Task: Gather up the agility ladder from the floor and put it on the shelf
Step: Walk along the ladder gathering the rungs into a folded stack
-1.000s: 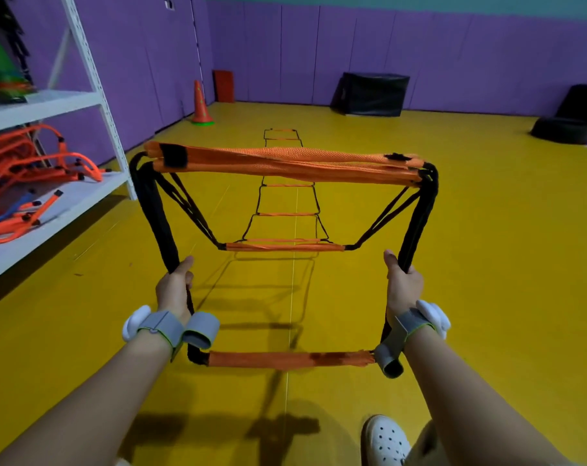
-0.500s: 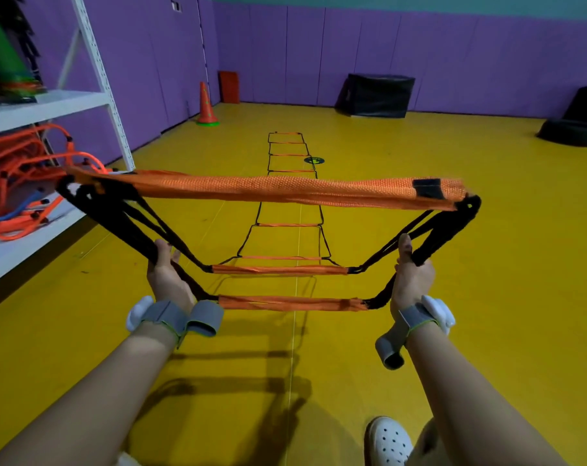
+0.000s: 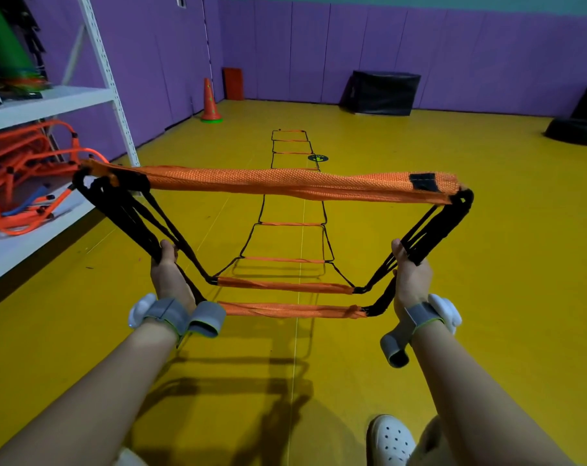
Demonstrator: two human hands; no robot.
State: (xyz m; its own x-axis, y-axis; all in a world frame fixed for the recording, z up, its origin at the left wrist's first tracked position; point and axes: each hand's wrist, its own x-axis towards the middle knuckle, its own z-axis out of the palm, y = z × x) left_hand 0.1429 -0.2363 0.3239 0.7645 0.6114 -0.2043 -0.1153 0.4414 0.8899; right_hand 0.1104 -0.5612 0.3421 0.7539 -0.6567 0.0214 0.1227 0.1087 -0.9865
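The orange-runged agility ladder with black webbing side straps [image 3: 298, 185] is partly gathered and partly on the glossy yellow floor [image 3: 487, 297]. Its gathered end is held up in the air in front of the person: a thick bundle of stacked orange mesh rungs spans from left to right at the top, with the black straps looping down from each end of it. The left hand [image 3: 167, 274] has its grip closed round the bunched black straps on the left side, thumb pointing forward along them. The right hand [image 3: 409, 274] grips the bunched black straps on the right side in the same way. Both wrists wear grey bands with white pods. Two more orange rungs hang between the hands, one just above the other, slightly below wrist level. From the upper of those two, the straps run down to the floor, where the rest of the ladder lies flat and stretches away toward the far purple padded wall [image 3: 419, 45].

The white metal shelf unit [image 3: 50, 105] stands along the left edge of the floor. On its lower board lies a tangle of orange hurdle frames [image 3: 19, 169]; the left end of the rung bundle appears in front of that board's near edge. An orange cone on a green base [image 3: 210, 101] stands by the left wall, and a black padded box [image 3: 381, 92] sits against the far wall. A white perforated clog [image 3: 391, 438] shows at the bottom.
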